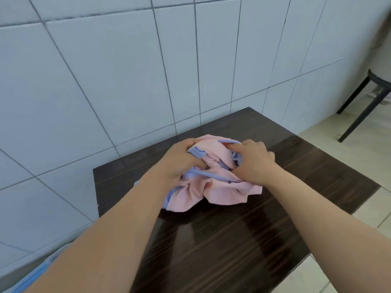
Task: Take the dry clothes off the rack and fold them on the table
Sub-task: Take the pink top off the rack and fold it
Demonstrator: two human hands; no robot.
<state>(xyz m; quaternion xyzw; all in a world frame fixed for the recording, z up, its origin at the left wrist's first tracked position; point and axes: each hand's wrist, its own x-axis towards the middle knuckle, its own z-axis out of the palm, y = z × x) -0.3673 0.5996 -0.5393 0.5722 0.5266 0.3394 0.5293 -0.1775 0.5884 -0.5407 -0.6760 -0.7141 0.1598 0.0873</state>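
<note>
pale glazed wall tiles (118, 77) with dark grout fill the background from 9 o'clock round to 2 o'clock. light floor tiles (347, 149) run along the 3 to 5 o'clock side.

item: table (243, 240), dark wood-grain top, glossy, one corner pointing toward 12 o'clock, its far-left edge close against the wall.

item: garment (213, 187), pink cloth with lilac-blue trim, bunched in a loose heap on the table, just above the middle of the view. its lower folds spill flat onto the table toward 6 o'clock; a lilac band crosses the heap between the two hands.

item: left hand (179, 161), at the 9 o'clock side of the heap. fingers (191, 144) curled over the top of the bundle, thumb tucked beneath, gripping a fold of pink cloth and a piece of lilac trim. cloth lies under and between these fingers.

item: right hand (251, 163), at the 3 o'clock side of the heap. fingers (234, 147) bent inward, pinching the lilac edge and pink cloth near the top of the bundle; the lower fingers are hidden behind the hand, so their hold cannot be told.

both bare forearms reach in from 6 to 7 o'clock and 4 to 5 o'clock, meeting at the bundle, which sits between the two hands and touches both.

item: stool (368, 98), black frame with slanted legs, at 2 to 3 o'clock on the floor, well apart from the table.

item: blue-and-white object (36, 273), at 7 o'clock corner, blurred; kind cannot be told.
</note>
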